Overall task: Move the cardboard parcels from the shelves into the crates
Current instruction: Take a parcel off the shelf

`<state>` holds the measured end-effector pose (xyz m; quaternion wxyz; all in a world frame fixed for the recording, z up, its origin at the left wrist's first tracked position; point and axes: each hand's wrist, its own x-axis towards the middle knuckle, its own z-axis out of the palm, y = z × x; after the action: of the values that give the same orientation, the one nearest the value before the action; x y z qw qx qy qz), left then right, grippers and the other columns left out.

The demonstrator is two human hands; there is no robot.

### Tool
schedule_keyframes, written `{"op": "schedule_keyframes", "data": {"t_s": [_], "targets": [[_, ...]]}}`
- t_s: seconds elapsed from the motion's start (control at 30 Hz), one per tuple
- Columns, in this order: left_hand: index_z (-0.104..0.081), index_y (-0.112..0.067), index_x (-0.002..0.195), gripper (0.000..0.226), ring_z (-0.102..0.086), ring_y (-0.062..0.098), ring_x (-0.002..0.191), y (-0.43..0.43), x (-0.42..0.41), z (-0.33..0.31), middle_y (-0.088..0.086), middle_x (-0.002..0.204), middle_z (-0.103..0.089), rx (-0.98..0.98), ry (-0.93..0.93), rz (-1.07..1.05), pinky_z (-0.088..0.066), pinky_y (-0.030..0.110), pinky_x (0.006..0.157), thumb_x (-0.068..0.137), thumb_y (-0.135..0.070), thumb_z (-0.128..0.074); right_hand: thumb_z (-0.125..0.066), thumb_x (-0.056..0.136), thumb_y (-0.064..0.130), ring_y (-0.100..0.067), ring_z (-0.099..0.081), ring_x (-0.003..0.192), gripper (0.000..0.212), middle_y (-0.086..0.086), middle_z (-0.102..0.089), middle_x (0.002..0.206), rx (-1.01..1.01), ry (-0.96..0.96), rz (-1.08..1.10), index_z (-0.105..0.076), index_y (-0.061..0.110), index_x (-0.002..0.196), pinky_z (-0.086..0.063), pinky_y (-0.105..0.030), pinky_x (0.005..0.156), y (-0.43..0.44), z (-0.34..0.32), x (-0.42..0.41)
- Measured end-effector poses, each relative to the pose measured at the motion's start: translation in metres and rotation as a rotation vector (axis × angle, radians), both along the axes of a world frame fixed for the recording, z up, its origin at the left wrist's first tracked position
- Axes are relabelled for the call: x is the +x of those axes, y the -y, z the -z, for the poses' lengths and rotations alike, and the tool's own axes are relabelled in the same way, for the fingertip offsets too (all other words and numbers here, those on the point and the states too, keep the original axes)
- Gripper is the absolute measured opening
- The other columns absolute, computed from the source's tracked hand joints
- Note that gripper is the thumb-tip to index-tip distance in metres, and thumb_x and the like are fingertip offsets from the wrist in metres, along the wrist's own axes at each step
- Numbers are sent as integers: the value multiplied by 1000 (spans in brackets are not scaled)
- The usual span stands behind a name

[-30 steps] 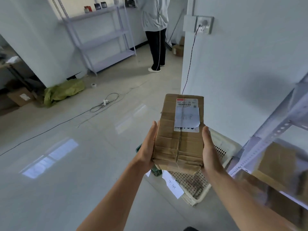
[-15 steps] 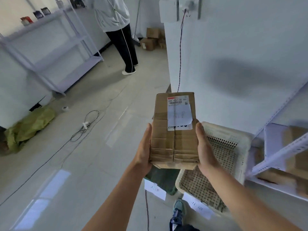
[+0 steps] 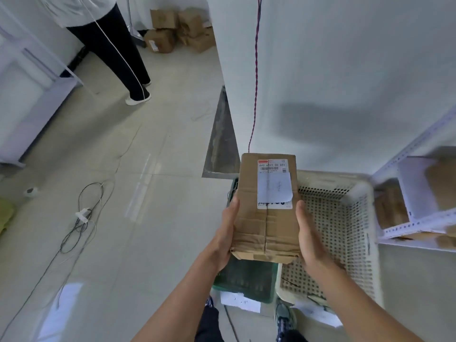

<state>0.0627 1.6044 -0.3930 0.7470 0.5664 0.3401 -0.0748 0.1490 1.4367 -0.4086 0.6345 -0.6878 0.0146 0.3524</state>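
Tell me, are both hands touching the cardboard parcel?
Touching. The head view shows the left hand and right hand pressed against opposite sides of the cardboard parcel, thumbs lying along its edges, with no gap visible.

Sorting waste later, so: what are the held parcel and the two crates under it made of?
The parcel looks like matte brown cardboard, judging by creased flaps and a taped seam; its label looks like white paper. The cream crate is likely moulded plastic, faintly glossy, with regular holes through walls and floor. The green crate is probably plastic too, but mostly hidden.
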Motion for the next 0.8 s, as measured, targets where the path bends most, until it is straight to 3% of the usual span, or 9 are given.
{"op": "schedule_keyframes", "data": {"t_s": [0.07, 0.17, 0.27, 0.37, 0.43, 0.53, 0.63, 0.7, 0.8], "targets": [[-47, -58, 155, 75, -56, 26, 146, -22, 15, 32, -2, 160, -55, -7, -37, 34, -44, 58, 123, 88, -93, -40, -22, 93, 79, -11, -15, 162, 86, 11, -18, 177, -64, -43, 41, -24, 35, 167, -8, -46, 134, -16, 28, 8], [-37, -65, 157, 87, -32, 27, 162, -60, 40, 96, -3, 173, -36, -38, -83, 93, -27, 63, 130, 78, -102, -43, -25, 87, 91, -18, -20, 163, 100, 5, -23, 177, -124, -100, 75, -24, 33, 169, -15, -53, 134, -47, 87, 24], [-34, -61, 161, 95, -35, 25, 160, -95, 60, 172, -5, 172, -37, -94, -125, 159, -27, 60, 131, 76, -102, -43, -29, 83, 89, -21, -28, 161, 100, 2, -32, 174, -152, -121, 152, -32, 33, 166, -20, -54, 132, -80, 155, 37], [-35, -52, 165, 107, -32, 25, 162, -124, 80, 243, -4, 174, -35, -116, -187, 205, -23, 59, 133, 71, -103, -45, -34, 71, 98, -21, -31, 159, 114, 2, -34, 173, -179, -177, 199, -32, 34, 166, -22, -54, 132, -109, 229, 48], [-36, -47, 166, 114, -32, 25, 162, -139, 90, 284, -3, 175, -34, -126, -224, 201, -22, 59, 133, 68, -103, -46, -33, 80, 95, -21, -32, 159, 106, 2, -34, 172, -188, -238, 232, -30, 34, 166, -23, -55, 131, -125, 278, 52], [-38, -41, 167, 116, -37, 23, 160, -160, 105, 346, -3, 174, -39, -116, -267, 206, -26, 58, 132, 69, -103, -45, -36, 89, 88, -24, -38, 155, 91, 1, -42, 167, -167, -277, 268, -38, 35, 162, -28, -57, 129, -145, 350, 66], [-63, -43, 149, 82, -65, 18, 138, -180, 122, 409, -7, 147, -70, -101, -244, 217, -43, 54, 124, 92, -94, -33, -37, 91, 84, -21, -39, 155, 82, 3, -43, 167, -176, -277, 320, -41, 40, 160, -28, -56, 129, -163, 412, 84], [-70, -45, 141, 74, -71, 17, 129, -191, 136, 443, -9, 138, -76, -122, -244, 201, -48, 51, 120, 98, -89, -29, -37, 99, 79, -19, -35, 157, 73, 5, -38, 170, -171, -272, 325, -38, 42, 162, -25, -55, 130, -176, 447, 97], [-76, -47, 130, 66, -75, 12, 121, -203, 153, 478, -9, 133, -78, -161, -234, 189, -62, 38, 99, 99, -86, -33, -37, 92, 85, -13, -29, 159, 80, 13, -34, 172, -182, -255, 283, -36, 46, 162, -17, -52, 132, -194, 485, 116]]}}
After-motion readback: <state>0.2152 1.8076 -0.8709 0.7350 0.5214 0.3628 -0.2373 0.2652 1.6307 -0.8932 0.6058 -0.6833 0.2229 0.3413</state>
